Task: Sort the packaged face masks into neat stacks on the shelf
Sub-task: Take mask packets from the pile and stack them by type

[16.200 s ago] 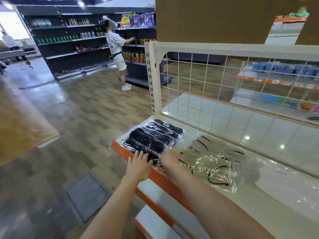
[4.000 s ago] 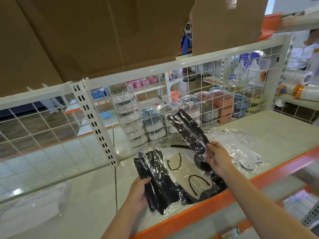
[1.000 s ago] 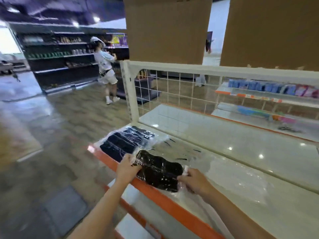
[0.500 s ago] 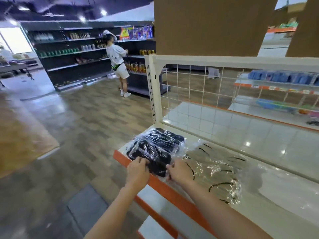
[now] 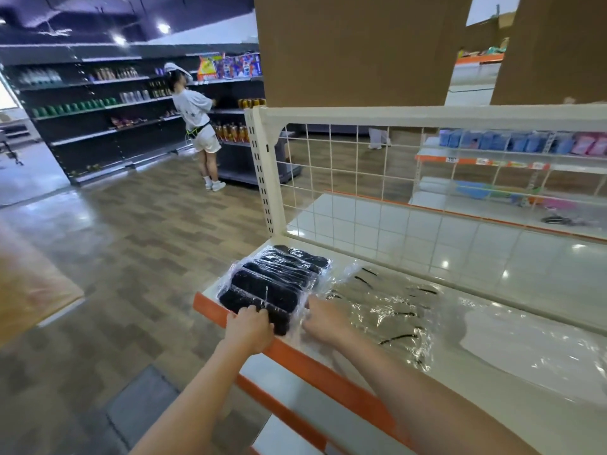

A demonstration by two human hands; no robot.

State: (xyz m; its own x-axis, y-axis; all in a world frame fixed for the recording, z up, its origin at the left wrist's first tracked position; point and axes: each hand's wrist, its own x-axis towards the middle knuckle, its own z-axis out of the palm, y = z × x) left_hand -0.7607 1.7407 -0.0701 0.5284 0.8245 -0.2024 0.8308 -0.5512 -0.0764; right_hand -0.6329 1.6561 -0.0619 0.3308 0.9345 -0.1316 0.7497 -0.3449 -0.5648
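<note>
A row of black face masks in clear packs (image 5: 276,284) lies overlapped at the left end of the cream shelf (image 5: 532,284), by its orange front edge. My left hand (image 5: 251,326) curls its fingers over the near edge of the front black pack. My right hand (image 5: 323,320) lies against the row's right near corner, fingers toward the plastic. Right of the row lie white masks with black ear loops in clear packs (image 5: 384,303), loosely spread.
A white wire grid back panel (image 5: 361,178) and upright post (image 5: 262,165) stand behind the masks. More clear plastic (image 5: 532,343) lies further right on the shelf. Cardboard boxes (image 5: 354,47) sit on top. A person (image 5: 197,126) stands at dark shelves across the aisle.
The black pack that both hands held at the front now lies flat on the row. Both hands stay at its near edge, the right hand shifted slightly right.
</note>
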